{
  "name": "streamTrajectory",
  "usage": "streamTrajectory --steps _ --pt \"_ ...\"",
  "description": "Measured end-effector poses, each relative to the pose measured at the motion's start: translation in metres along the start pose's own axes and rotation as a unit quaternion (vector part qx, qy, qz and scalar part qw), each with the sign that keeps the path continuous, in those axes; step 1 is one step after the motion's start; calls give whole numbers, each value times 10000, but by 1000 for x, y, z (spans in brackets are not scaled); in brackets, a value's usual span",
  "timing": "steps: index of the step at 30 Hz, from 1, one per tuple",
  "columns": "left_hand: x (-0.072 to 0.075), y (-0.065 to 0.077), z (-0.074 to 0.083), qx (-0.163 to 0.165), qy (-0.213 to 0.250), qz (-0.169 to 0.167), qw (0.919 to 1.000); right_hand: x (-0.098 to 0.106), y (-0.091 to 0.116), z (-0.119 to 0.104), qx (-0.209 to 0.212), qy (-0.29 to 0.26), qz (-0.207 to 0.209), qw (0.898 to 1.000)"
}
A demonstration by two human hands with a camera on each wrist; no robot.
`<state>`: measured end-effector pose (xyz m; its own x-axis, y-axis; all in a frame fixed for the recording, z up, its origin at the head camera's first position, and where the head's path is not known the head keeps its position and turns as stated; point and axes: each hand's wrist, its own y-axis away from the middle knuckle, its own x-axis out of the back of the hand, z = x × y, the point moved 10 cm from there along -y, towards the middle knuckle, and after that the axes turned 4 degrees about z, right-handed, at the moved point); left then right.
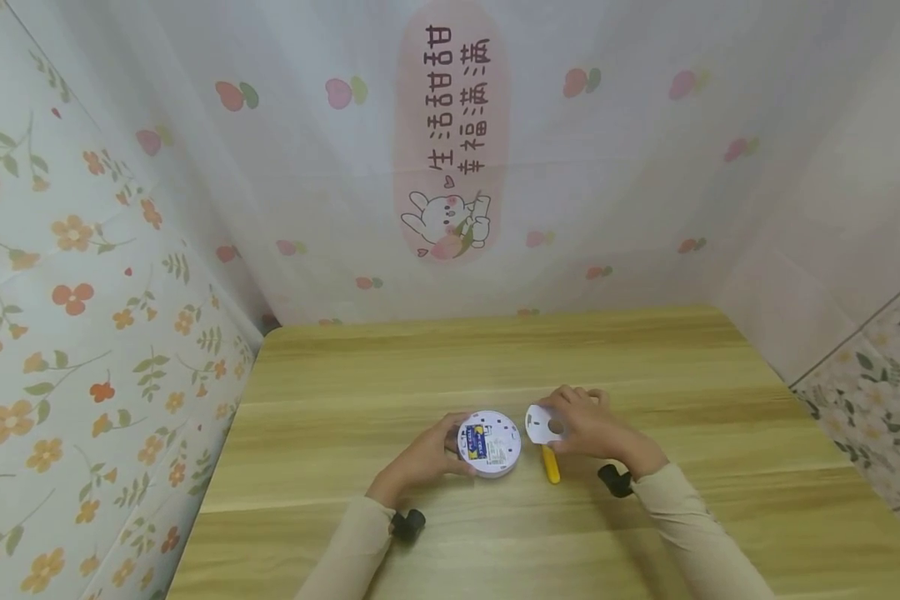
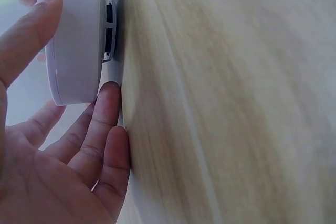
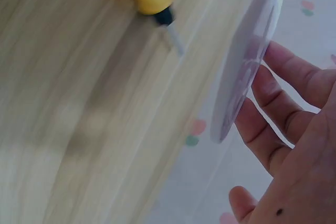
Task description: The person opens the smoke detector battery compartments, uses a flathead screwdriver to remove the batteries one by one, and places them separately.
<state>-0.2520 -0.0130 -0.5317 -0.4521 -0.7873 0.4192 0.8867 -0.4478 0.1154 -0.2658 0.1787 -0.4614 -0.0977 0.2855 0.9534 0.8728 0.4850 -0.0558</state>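
Note:
A round white smoke detector (image 1: 501, 454) sits just above the table, its back upward, showing a blue-and-yellow battery (image 1: 482, 442). My left hand (image 1: 429, 450) grips its left side; in the left wrist view the thumb lies on the detector's rim (image 2: 79, 40) and the other fingers are at its lower edge. A slotted, dark-centred part (image 2: 109, 30) projects from its underside. My right hand (image 1: 588, 423) holds a thin white mounting plate (image 1: 537, 423) with a round hole, raised off the table. Below the plate lies a yellow-handled screwdriver (image 1: 550, 465), its shaft showing in the right wrist view.
The wood-grain table (image 1: 330, 375) stretches around both hands. A printed curtain (image 1: 307, 167) hangs behind its back edge, and a flowered one (image 1: 82, 333) hangs along the left. Small black wrist devices (image 1: 408, 525) are worn on both arms.

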Motion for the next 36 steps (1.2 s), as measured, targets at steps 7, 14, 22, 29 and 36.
streamTrajectory --steps 7,14,22,29,36 --pt "-2 1 -5 69 84 -14 9999 -3 7 18 -137 328 -34 9994" --pt "-2 1 -6 85 211 -19 9997 -8 11 32 -87 625 -104 9979" --pt "0 1 -6 55 202 11 9998 -13 12 44 -112 862 -262 9959" --pt "0 0 -8 48 109 -4 9999 -22 13 56 -245 752 -338 9963" --pt "0 -1 -9 90 170 -26 9998 -30 13 63 -339 689 -487 9959"
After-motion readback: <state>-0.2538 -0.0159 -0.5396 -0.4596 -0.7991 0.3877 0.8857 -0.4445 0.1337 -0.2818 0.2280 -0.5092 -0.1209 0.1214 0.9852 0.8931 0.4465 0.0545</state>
